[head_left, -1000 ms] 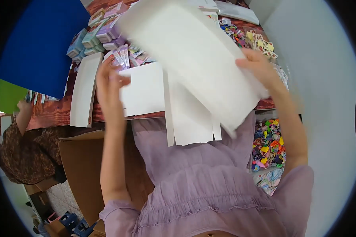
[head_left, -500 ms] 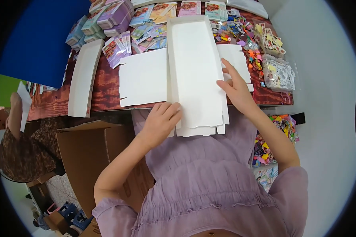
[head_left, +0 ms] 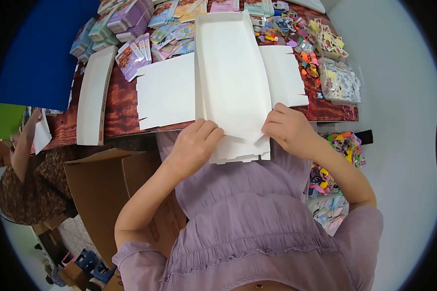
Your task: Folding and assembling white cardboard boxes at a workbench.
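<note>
A long, partly folded white cardboard box (head_left: 233, 72) lies in front of me, its far end and long sides raised and its near end hanging past the table edge. My left hand (head_left: 195, 145) pinches its near left corner, fingers closed. At the near right corner my right hand (head_left: 290, 130) pinches the cardboard, fingertips together. Between the hands the near end flap (head_left: 243, 144) is partly bent up. Beneath the box lie flat white cardboard blanks (head_left: 167, 92), showing on both sides of it.
A finished-looking white box tray (head_left: 94, 97) lies to the left. Card packs (head_left: 131, 19), loose colourful charms (head_left: 306, 58) and a clear tub of stickers (head_left: 342, 82) line the table's back and right. An open brown carton (head_left: 99, 189) stands below left; another person's arm (head_left: 26, 140) is beyond.
My right hand has come down from the box's right side to its near right corner and closed on it. The near end flap is now bending upward. The other person's hand has shifted.
</note>
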Demonstrator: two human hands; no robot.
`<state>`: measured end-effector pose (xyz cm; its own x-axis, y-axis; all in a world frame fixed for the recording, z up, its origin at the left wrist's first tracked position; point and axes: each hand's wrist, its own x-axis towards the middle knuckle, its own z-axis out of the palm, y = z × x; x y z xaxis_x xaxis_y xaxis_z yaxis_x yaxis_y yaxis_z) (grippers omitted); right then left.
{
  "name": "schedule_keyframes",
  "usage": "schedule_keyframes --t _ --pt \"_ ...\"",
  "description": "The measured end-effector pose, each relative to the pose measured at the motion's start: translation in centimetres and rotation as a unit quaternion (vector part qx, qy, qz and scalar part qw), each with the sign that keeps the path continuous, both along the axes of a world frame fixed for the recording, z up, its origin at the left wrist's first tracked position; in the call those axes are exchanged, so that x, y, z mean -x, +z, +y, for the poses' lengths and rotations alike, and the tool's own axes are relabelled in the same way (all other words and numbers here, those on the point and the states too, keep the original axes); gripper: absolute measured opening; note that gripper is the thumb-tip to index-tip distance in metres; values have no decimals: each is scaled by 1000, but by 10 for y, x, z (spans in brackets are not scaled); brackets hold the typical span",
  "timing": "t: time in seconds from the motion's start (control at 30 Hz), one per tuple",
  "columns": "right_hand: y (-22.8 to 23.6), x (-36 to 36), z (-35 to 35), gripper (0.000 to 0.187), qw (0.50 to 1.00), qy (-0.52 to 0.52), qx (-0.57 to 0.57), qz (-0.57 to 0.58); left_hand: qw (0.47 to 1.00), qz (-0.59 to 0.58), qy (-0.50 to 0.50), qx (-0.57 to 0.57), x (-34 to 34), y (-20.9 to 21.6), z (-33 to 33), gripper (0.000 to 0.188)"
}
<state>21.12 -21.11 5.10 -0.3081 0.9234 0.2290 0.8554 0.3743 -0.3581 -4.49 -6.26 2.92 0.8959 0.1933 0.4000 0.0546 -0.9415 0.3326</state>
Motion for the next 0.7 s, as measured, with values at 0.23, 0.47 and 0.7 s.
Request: schedule_keyframes --t 0.23,0.47,0.7 --pt "-42 23 3 15 993 -88 -82 -7 994 -39 85 54 -10 -29 -14 23" --pt "-28 29 -13 43 998 -25 -50 -30 998 -33 46 5 1 -38 -19 29" --pt "-15 29 -23 75 991 -27 19 -127 997 46 6 62 17 -17 -26 67"
